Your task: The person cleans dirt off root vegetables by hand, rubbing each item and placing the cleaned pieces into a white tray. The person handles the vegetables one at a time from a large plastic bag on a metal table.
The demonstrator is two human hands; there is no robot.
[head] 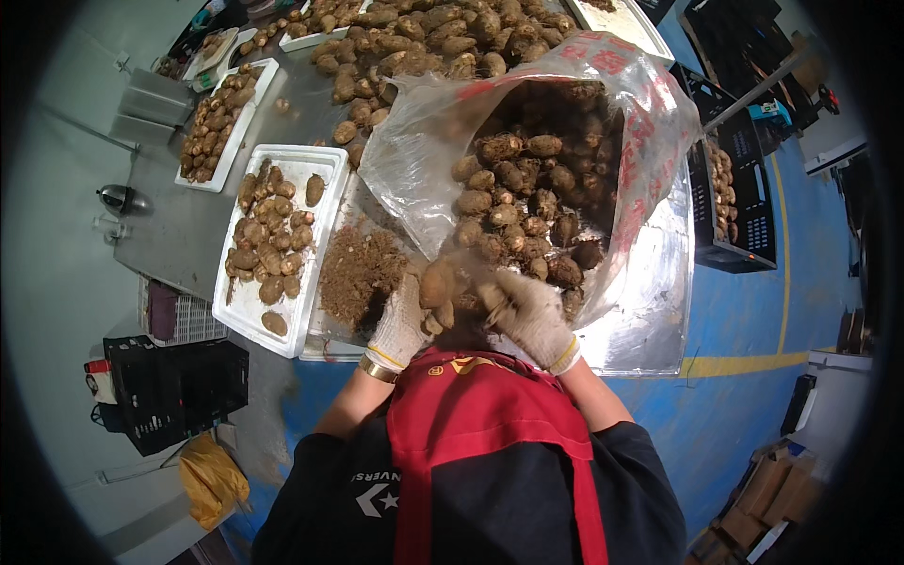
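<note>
My left hand [400, 321], in a white knitted work glove, holds a brown taro corm [437, 284] with small offshoots at its lower end. My right hand [530, 318], gloved the same way, is beside it with bent fingers. Motion blurs those fingers, so whether they grip anything is unclear. Just beyond the hands gapes a clear plastic sack [424, 166] with red print, its mouth towards me. Many hairy, soil-covered taro corms [505, 212] spill from it onto the metal table [653, 304]. Left of my left hand lies a heap of brown root fibres and soil [364, 272].
A white foam tray [325, 233] with taro stands at the left, and another filled foam tray [236, 131] is behind it. A large taro pile [438, 35] covers the table's far part. Black crates [752, 233] stand on the blue floor [734, 304] at the right.
</note>
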